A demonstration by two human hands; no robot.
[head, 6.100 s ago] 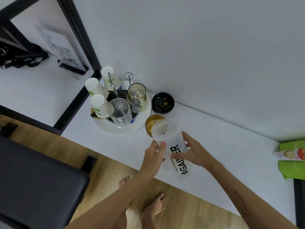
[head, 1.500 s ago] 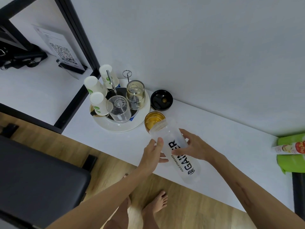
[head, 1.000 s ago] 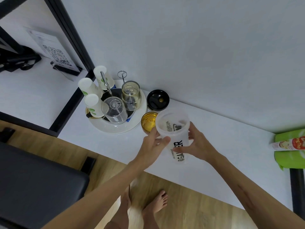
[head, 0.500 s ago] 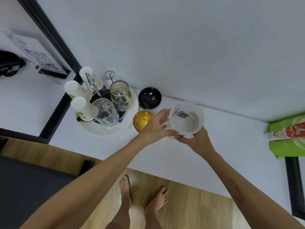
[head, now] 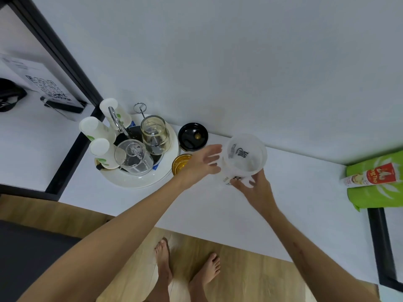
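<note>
My left hand [head: 198, 165] has just let go of the shaker cup [head: 244, 158]; its fingers are now spread and straight, just beside the cup's left wall. My right hand [head: 255, 188] grips the cup from the near side. The cup is back upright over the white counter [head: 218, 210], right of the amber glass [head: 181, 163]. Pouring looks finished, and the black lid [head: 193, 136] probably comes next.

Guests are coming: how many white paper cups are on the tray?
3, upside down on the left of the tray: back cup, middle cup, front cup. More could be hidden.
</note>
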